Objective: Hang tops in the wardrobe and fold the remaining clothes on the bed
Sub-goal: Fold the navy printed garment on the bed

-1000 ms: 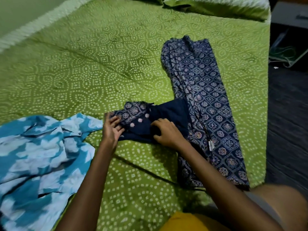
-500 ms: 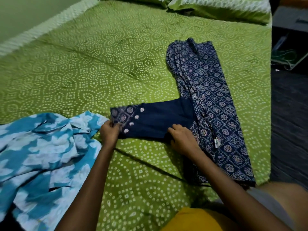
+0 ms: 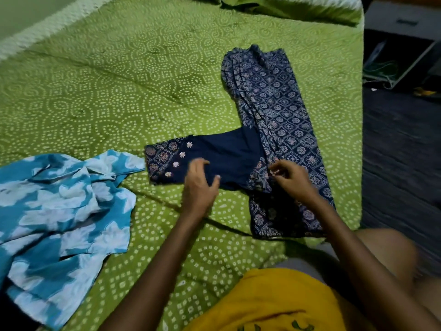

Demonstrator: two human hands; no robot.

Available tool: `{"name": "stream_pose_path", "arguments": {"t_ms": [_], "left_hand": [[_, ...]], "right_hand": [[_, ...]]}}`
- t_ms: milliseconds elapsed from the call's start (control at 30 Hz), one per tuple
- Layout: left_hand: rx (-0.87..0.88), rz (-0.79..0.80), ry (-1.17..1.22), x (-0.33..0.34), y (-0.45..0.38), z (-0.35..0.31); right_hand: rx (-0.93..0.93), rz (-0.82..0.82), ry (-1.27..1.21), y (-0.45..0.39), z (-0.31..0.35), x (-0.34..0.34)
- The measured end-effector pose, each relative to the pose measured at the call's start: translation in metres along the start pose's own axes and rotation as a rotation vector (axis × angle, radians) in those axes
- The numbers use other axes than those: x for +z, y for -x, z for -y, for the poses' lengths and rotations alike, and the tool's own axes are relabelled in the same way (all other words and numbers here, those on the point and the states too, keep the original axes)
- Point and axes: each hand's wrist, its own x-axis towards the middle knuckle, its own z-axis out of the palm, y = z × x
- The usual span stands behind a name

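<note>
The folding looks to be in its middle stretch rather than near its end. A navy printed top (image 3: 274, 111) lies on the green bedspread (image 3: 107, 91) at centre right of the frame, its body already gathered lengthwise into a narrow strip that runs from the upper middle down toward the lower right, while one sleeve (image 3: 205, 158) sticks out flat to the left at centre frame, with small embroidered flowers near the cuff. The left hand (image 3: 199, 185) sits at the near edge of that sleeve with fingers and thumb curved over the cloth, seemingly taking hold of it, though blur makes it hard to tell whether it grips or merely rests there. The right hand (image 3: 292, 177) is at the point where sleeve meets body, its fingers curled in a pinch at the printed fabric. By the look of it, the sleeve has yet to be laid across the body, and the strip then wants folding down to a compact stack. At the left edge of the frame a blue and white garment (image 3: 59, 211) lies crumpled and unfolded, so at least one more piece is waiting (whether it belongs on a hanger or in a fold I cannot say). No wardrobe or hangers appear, so the hanging part cannot be judged here.
</note>
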Motion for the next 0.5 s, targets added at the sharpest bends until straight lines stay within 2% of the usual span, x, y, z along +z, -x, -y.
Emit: {"name": "stream_pose_path", "arguments": {"t_ms": [100,233,333,400,500], "left_hand": [[0.058,0.243,0.109,0.028,0.033,-0.03],[0.243,0.403,0.113,0.053,0.059,-0.06],[0.409,0.53,-0.145,0.06,0.061,-0.075],[0.434,0.653,-0.356,0.061,0.057,-0.083],[0.434,0.648,-0.474,0.062,0.051,-0.089]], "right_hand": [[0.071,0.104,0.227,0.017,-0.034,-0.026],[0.049,0.297,0.406,0.046,-0.065,-0.048],[-0.021,0.352,0.495,0.062,-0.082,-0.059],[-0.099,0.352,0.619,0.07,-0.088,-0.063],[-0.182,0.341,0.688,0.077,-0.087,-0.065]]}}
